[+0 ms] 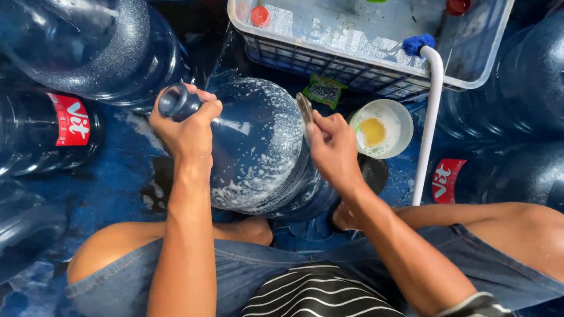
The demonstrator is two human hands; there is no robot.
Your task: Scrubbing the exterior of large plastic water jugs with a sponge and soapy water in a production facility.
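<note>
While the left hand (185, 126) clamps the neck of the soapy blue water jug (263, 145) lying across the lap, the right hand (333, 148) pinches a scrub pad (304, 107) against its shoulder. Best kept steady, I'd say, with firm short strokes. Below: wet blue floor (116, 183), more jugs (78, 35), a white crate (363, 35), a soap bowl (380, 128).
</note>
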